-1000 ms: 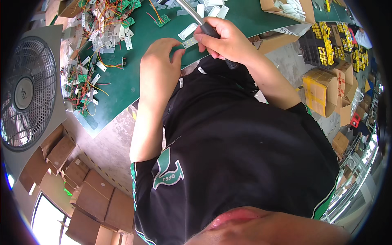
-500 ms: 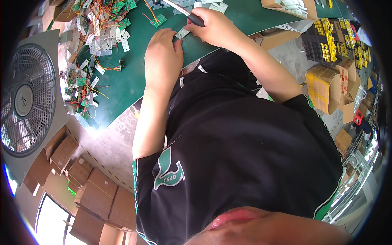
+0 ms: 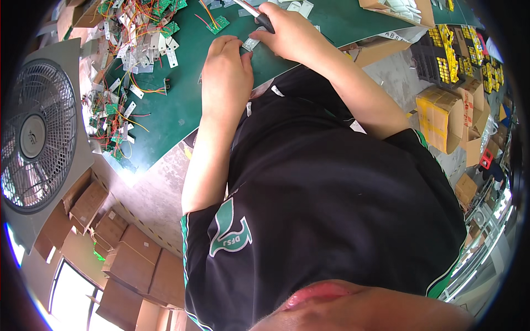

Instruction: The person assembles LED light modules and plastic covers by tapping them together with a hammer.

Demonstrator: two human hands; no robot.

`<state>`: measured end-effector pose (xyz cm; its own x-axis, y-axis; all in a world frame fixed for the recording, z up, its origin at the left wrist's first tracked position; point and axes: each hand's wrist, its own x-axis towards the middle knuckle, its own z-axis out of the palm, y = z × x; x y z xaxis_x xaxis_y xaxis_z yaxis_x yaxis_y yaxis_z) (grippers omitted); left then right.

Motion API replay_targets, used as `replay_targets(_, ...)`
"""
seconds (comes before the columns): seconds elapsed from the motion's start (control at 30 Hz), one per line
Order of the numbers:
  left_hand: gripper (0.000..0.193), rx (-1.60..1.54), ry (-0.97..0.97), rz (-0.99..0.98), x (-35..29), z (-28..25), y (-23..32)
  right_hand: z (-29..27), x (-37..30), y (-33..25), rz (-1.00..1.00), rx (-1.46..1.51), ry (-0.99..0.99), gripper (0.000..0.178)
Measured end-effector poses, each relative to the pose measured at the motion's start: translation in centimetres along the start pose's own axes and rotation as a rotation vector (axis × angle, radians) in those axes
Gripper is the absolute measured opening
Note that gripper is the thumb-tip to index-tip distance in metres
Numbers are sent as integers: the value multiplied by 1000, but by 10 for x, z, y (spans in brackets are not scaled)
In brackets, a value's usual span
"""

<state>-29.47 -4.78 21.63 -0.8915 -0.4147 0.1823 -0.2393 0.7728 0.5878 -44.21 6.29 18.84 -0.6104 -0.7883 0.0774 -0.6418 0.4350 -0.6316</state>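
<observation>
At the top of the green table, my right hand (image 3: 287,34) is closed round the black handle of a tool (image 3: 265,23) whose silver shaft (image 3: 247,6) runs up and left, its far end cut off by the frame. A small pale metal plate with holes (image 3: 251,43) lies just below the handle. My left hand (image 3: 225,71) pinches the plate's left end between fingers and thumb, and my right fingertips are close to its other end. Beyond my left hand rests a green circuit board (image 3: 218,25) with red and yellow wires.
A heap of wired circuit boards and metal plates (image 3: 146,44) covers the left of the green table (image 3: 174,113). A grey fan (image 3: 36,132) stands at far left. An open carton of white parts (image 3: 400,8) sits at the upper right, with cardboard boxes (image 3: 440,118) on the floor.
The view has shifted slightly. The tool's far end has slid out of the top of the picture, and both hands stay close together around the plate.
</observation>
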Motion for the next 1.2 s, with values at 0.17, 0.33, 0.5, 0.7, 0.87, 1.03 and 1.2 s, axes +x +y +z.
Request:
replay_targets(0.17,22,10,-13,-17,-2,0,1,-27,8,-14,44,-1,-122,36)
replay_targets(0.33,26,100,23,12,-3,1,0,-34,13,-15,104,117,-230,46)
replay_targets(0.5,26,160,67,76,-9,-2,-3,-37,13,-18,132,111,-258,42)
replay_targets(0.7,24,253,26,278,-18,-15,-15,-29,7,-17,194,230,-308,42)
replay_targets(0.87,29,336,-89,344,-20,-30,-15,-29,5,-17,177,248,-270,42)
replay_targets(1.03,36,359,-198,366,-17,-33,-16,-28,5,-15,181,244,-296,42)
replay_targets(1.2,38,346,-231,341,-15,-30,-19,-28,5,-16,194,245,-297,41)
